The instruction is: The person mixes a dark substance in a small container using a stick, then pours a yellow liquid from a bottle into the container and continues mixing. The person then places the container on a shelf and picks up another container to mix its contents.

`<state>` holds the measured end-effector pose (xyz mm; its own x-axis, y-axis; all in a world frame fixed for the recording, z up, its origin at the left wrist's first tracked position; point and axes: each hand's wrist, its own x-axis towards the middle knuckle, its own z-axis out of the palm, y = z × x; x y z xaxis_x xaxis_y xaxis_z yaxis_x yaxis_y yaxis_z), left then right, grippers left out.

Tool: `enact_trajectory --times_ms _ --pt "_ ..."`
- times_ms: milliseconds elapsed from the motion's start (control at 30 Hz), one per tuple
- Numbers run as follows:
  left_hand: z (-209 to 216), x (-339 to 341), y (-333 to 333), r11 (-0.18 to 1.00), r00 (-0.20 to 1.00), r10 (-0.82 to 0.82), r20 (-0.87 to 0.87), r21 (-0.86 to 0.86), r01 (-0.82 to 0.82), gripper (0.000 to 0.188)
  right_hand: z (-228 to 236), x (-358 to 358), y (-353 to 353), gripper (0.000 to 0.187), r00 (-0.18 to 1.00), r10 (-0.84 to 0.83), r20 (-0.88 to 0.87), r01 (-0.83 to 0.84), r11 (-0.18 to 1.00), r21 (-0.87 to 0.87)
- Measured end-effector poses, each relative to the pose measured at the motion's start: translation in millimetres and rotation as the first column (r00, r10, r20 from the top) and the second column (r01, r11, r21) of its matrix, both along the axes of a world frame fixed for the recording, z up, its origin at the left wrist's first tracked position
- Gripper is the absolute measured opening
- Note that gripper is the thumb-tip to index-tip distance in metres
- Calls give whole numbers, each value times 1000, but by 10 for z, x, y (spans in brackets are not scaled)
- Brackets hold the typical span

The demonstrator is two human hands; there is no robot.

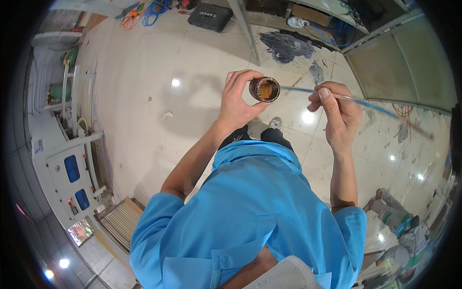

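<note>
My left hand (239, 98) is wrapped round a small dark jar (255, 88), its open mouth tilted toward me. Amber-brown material shows inside, and the rim looks stained. Between the thumb and fingers of my right hand (339, 106) is a long thin blue rod (376, 108), pinched partway along its length. One end of it points at the jar's right side; the far end is smeared by motion, so its tip cannot be made out. Both hands are raised above the floor in front of my body.
Pale floor tiles (144, 91) carry a dark grey stain (287, 46). A black tool case (210, 17) and blue hose (155, 12) lie farther off. A white machine (67, 173) stands left, a cabinet panel (404, 62) right. Another person (397, 221) is low at the lower right.
</note>
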<state>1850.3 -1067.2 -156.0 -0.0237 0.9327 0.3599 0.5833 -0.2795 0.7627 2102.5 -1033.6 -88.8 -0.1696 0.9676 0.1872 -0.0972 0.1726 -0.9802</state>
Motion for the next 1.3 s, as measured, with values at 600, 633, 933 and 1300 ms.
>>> enact_trajectory --times_ms 600,633,933,1300 --pt "-344 -2407 -133 988 978 142 152 -86 -130 67 -150 -2545 177 22 985 163 54 -161 986 -39" --pt "-351 -2558 -120 987 978 151 141 -82 -141 67 -169 -2694 201 22 981 174 85 -173 985 -16" --pt "-296 -3828 136 965 966 256 43 -67 -253 66 -277 -3896 762 18 934 337 118 -345 937 55" --pt "-250 -5460 1249 895 893 427 141 -209 -395 65 -261 -5418 2296 10 832 554 -26 -555 832 -24"
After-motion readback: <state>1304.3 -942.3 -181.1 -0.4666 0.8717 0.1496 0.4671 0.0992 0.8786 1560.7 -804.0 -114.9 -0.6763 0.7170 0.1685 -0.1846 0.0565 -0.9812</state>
